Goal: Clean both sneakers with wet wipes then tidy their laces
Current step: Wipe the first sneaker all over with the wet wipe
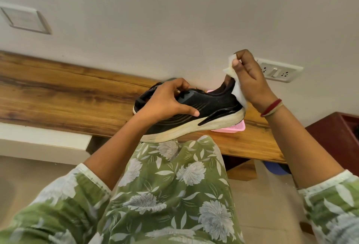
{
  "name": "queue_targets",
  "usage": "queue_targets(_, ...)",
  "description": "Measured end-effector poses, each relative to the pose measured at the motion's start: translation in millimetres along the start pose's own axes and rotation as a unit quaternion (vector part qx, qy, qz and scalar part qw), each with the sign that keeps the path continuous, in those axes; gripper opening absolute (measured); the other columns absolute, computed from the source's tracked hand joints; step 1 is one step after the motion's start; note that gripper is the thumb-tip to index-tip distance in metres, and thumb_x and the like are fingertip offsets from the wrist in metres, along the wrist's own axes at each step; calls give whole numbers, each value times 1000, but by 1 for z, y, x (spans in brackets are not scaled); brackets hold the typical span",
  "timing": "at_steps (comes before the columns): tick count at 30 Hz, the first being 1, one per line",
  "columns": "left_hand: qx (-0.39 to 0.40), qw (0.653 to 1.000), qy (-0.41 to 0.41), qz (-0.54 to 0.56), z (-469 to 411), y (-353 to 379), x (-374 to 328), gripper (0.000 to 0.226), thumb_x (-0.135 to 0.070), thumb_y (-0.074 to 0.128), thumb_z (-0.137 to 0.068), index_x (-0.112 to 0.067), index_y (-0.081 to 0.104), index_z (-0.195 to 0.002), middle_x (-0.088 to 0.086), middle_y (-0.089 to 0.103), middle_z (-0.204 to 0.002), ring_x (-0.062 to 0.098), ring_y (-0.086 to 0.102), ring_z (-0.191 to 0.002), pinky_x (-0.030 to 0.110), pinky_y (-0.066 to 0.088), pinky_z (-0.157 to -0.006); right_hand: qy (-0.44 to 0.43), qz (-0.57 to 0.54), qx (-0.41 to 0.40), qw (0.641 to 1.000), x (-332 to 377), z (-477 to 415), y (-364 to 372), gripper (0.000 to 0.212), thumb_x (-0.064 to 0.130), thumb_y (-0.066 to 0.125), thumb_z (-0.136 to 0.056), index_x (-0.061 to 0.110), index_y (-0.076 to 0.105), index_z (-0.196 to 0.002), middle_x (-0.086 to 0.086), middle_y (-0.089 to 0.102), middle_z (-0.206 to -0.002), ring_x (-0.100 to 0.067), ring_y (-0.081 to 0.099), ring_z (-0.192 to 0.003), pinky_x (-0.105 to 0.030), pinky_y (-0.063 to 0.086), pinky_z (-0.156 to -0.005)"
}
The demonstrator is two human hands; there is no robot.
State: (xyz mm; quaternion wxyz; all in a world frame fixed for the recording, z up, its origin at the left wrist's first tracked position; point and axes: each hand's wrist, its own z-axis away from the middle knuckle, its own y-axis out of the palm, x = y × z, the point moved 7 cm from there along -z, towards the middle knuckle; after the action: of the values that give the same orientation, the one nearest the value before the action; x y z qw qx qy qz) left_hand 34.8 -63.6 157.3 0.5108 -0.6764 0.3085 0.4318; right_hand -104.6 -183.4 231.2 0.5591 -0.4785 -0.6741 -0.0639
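Black sneaker (pixel 213 105) with a soiled white sole is held in the air at frame centre, toe toward the left, heel toward the right, above the front edge of the wooden shelf (pixel 58 92). Left hand (pixel 165 102) grips it from above across the lace area, with the thumb lying along the near side panel; this hand hides the laces and most of the forefoot. Right hand (pixel 250 82) pinches a white wet wipe (pixel 240 94) between thumb and fingers at the heel collar; the wipe drapes down the back of the heel. A pink tray (pixel 236 127) sits on the shelf directly behind the sneaker, mostly covered by it. Wall socket (pixel 279 71) is right of the right hand, a switch plate (pixel 25 18) at upper left, a dark red cabinet (pixel 340 137) at the right edge. Second sneaker not seen.
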Motion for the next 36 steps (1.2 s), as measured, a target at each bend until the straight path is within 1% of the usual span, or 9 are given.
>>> queue_targets(7, -40, 996, 19, -78, 7, -3, -1, 46, -34, 89, -55, -22, 52, -81, -8, 52, -89, 6, 48, -78, 24, 38, -65, -22, 43, 20, 999, 7, -2, 17, 9, 21, 36, -99, 14, 40, -95, 2, 52, -69, -7, 56, -58, -26, 48, -58)
queue_targets(14, -15, 982, 80, -169, 5, 16, -12, 49, -47, 71, -73, -25, 56, -115, -5, 54, -112, 16, 49, -107, 38, 43, -90, 43, 185, -44, 981, 5, -7, 24, 13, 23, 36, -100, 12, 43, -104, -3, 57, -78, -20, 56, -70, -31, 42, -62)
queue_targets(18, 37, 991, 52, -118, -3, 42, -31, 66, -70, 75, -52, -20, 59, -92, -11, 57, -82, 9, 55, -77, 32, 45, -68, 100, 250, -33, 962, 6, -9, 32, 18, 22, 35, -101, 10, 44, -109, -2, 53, -82, -18, 49, -71, -29, 27, -56)
queue_targets(21, 37, 997, 28, -56, -9, 50, -24, 67, -71, 71, -43, -21, 62, -87, -8, 62, -80, 13, 60, -79, 40, 51, -74, 185, 5, -93, 978, -6, -10, 19, 10, 16, 34, -100, 15, 43, -96, -12, 59, -82, -17, 60, -59, -26, 46, -53)
queue_targets(23, 31, 999, 22, -33, -7, 53, -13, 69, -69, 72, -43, -22, 63, -93, -8, 62, -87, 14, 60, -86, 44, 51, -80, 239, -129, -215, 938, -19, -6, -13, 15, 11, 36, -99, 16, 46, -90, -11, 58, -79, -9, 57, -48, -19, 43, -46)
queue_targets(25, 21, 1000, 9, -13, -4, 53, -5, 72, -68, 73, -43, -25, 62, -99, -8, 62, -93, 15, 59, -92, 45, 51, -83, 229, -63, -291, 927, -31, -2, -45, 13, 14, 43, -97, 18, 51, -88, -6, 56, -84, -13, 57, -66, -23, 44, -59)
queue_targets(27, 17, 1000, 5, -7, -3, 52, -3, 73, -67, 75, -42, -24, 61, -100, -5, 64, -96, 16, 60, -94, 46, 51, -83, 213, 4, -258, 942, -38, 2, -44, 12, 20, 49, -93, 22, 53, -82, -5, 56, -89, -20, 53, -80, -29, 44, -68)
queue_targets(31, 28, 1000, 6, 10, -5, 53, -5, 73, -64, 77, -41, -15, 63, -93, 4, 65, -92, 21, 61, -87, 48, 52, -78, 147, 172, -89, 970, -31, 11, 6, 6, 22, 54, -93, 17, 57, -90, 1, 58, -82, -13, 52, -73, -24, 39, -63)
queue_targets(36, 26, 997, -15, 72, -10, 43, 5, 64, -52, 82, -55, -14, 63, -102, 11, 68, -97, 25, 65, -90, 47, 54, -82, 60, 265, -81, 959, -2, 24, 23, 18, 25, 56, -92, 11, 61, -101, 0, 60, -90, -11, 50, -78, -21, 34, -66)
